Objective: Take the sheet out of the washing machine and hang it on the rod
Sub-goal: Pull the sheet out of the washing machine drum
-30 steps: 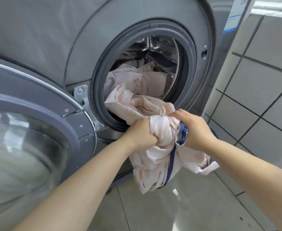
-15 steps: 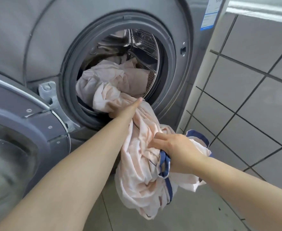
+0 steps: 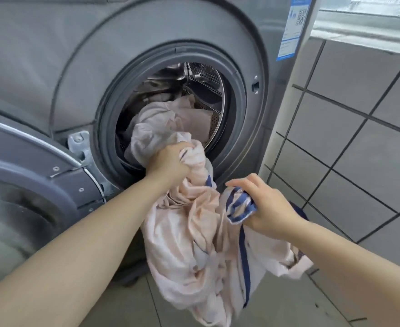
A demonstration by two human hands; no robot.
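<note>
A pale pink sheet [image 3: 189,237] with a dark blue border trails out of the grey washing machine [image 3: 147,43] and hangs toward the floor; part of it still lies inside the steel drum [image 3: 201,76]. My left hand [image 3: 170,161] is clenched on a bunch of the sheet at the lower lip of the round opening. My right hand [image 3: 267,206] grips the blue-edged part of the sheet lower and to the right, in front of the machine. No rod is in view.
The machine's round glass door [image 3: 29,185] stands swung open at the left, close to my left forearm. A grey tiled wall [image 3: 359,138] rises right of the machine. Pale floor tiles [image 3: 288,303] lie below the hanging cloth.
My left hand, reaching open half a second ago, has closed on a new bunch of sheet at the drum mouth. My right hand has drawn its part down and right; more cloth hangs out.
</note>
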